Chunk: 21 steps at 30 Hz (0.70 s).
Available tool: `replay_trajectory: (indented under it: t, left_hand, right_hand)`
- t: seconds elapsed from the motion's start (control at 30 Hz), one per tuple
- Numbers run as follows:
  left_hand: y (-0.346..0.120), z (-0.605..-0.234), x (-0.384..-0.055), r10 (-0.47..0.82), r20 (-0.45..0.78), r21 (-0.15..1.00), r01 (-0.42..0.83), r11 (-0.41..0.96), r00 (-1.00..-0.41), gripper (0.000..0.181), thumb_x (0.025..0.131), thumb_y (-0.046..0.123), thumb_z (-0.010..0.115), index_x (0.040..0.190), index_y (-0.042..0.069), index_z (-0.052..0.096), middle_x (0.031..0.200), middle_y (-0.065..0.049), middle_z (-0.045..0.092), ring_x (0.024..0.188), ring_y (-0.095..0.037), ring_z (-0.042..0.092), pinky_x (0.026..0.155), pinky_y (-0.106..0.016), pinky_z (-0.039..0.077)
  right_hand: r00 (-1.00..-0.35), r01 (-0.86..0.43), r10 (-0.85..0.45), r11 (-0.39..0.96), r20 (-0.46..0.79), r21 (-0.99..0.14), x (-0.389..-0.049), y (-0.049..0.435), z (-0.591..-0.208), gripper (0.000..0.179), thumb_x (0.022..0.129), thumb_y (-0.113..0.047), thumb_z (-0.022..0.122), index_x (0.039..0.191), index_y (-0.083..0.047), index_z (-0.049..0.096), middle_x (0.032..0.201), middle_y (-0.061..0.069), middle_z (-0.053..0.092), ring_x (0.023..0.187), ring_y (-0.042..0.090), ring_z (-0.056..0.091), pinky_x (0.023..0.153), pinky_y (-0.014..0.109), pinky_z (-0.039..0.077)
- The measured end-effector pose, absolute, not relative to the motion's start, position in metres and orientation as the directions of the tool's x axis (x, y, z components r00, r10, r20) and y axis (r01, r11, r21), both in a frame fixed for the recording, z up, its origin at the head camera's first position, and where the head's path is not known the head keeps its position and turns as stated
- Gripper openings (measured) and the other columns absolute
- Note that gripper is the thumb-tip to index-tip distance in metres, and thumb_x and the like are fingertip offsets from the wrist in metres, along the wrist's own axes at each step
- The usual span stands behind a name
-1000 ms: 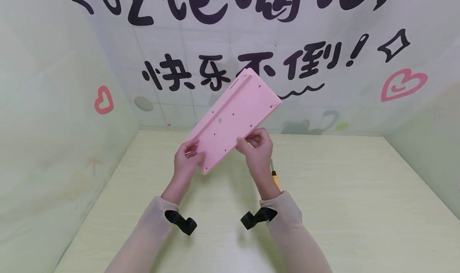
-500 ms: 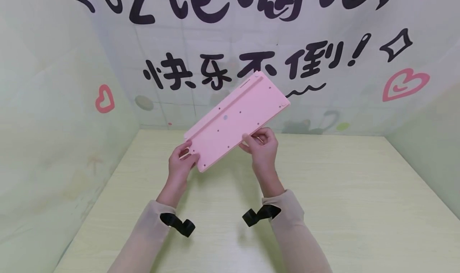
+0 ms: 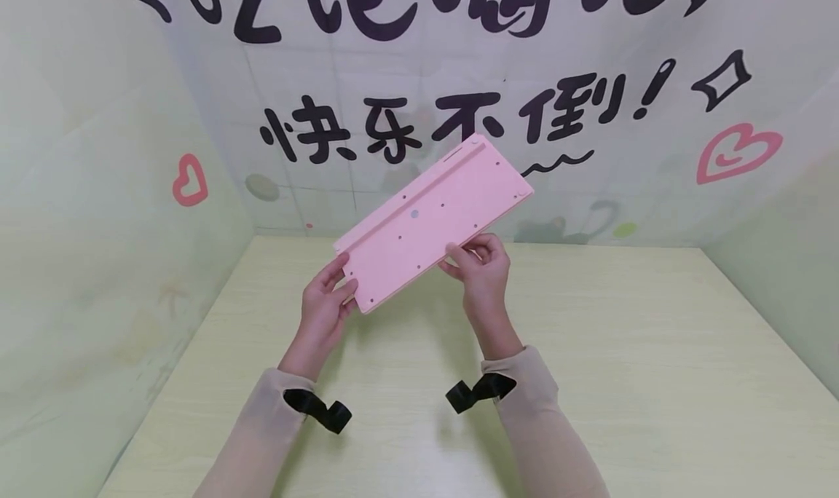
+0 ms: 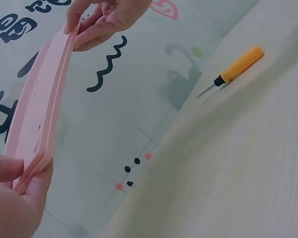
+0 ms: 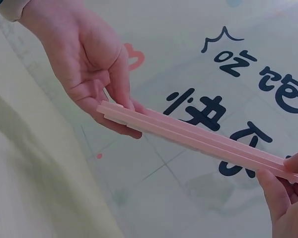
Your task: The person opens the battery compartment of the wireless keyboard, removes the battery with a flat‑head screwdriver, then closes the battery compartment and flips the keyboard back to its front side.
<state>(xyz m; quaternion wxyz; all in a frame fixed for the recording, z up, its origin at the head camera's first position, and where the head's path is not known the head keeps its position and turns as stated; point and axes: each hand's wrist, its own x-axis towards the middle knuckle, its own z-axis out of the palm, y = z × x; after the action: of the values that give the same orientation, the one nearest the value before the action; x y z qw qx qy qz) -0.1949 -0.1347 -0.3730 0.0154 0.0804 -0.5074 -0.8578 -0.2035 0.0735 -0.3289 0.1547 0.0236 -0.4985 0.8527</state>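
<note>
Both hands hold up a pink keyboard, its flat back with small dark screw holes facing the head camera. It is tilted, its right end higher. My left hand pinches the lower left end, thumb on the back and fingers behind. My right hand pinches the lower long edge right of the middle. In the right wrist view the keyboard shows edge-on, with pale key edges along its underside. The front face is mostly hidden.
A screwdriver with a yellow handle lies on the table in the left wrist view; the right arm hides it in the head view. The pale wood table meets a printed backdrop behind and at both sides.
The keyboard has turned clockwise to a flatter slant and shifted slightly right. The left hand has moved left and the right hand a little right; both still grip it.
</note>
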Motion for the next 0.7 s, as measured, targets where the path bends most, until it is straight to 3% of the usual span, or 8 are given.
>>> replay_trajectory:
  t: [0.23,0.53,0.7]
  left_hand:
    - [-0.138,-0.369,-0.191,-0.092,-0.153,0.815,-0.073,-0.575,-0.984,0.054,0.087,-0.016,0.045,0.136,0.005,0.041,0.134,-0.01,0.042,0.097,-0.015,0.058,0.079,-0.027,0.049]
    - [-0.151,-0.36,-0.192,-0.083,-0.157,0.745,-0.063,-0.664,-0.984,0.053,0.086,-0.019,0.043,0.133,0.005,0.045,0.12,-0.008,0.051,0.089,-0.015,0.061,0.07,-0.024,0.052]
    - [-0.159,-0.36,-0.191,-0.079,-0.153,0.738,-0.061,-0.672,-0.985,0.05,0.085,-0.02,0.044,0.126,0.009,0.054,0.113,-0.007,0.054,0.085,-0.015,0.062,0.067,-0.023,0.052]
  right_hand:
    - [-0.952,-0.296,0.206,-0.444,0.225,-0.846,-0.203,0.079,-0.331,0.023,0.077,0.014,0.061,0.087,-0.001,0.047,0.082,0.009,0.056,0.073,0.016,0.063,0.065,0.033,0.054]
    - [-0.959,-0.271,0.194,-0.435,0.205,-0.859,-0.209,0.094,-0.326,0.017,0.081,0.001,0.065,0.09,-0.003,0.051,0.081,0.008,0.057,0.074,0.017,0.061,0.069,0.035,0.053]
    - [-0.953,-0.295,0.199,-0.445,0.228,-0.846,-0.211,0.106,-0.32,0.018,0.082,-0.002,0.065,0.095,-0.002,0.052,0.084,0.008,0.057,0.074,0.017,0.061,0.068,0.034,0.053]
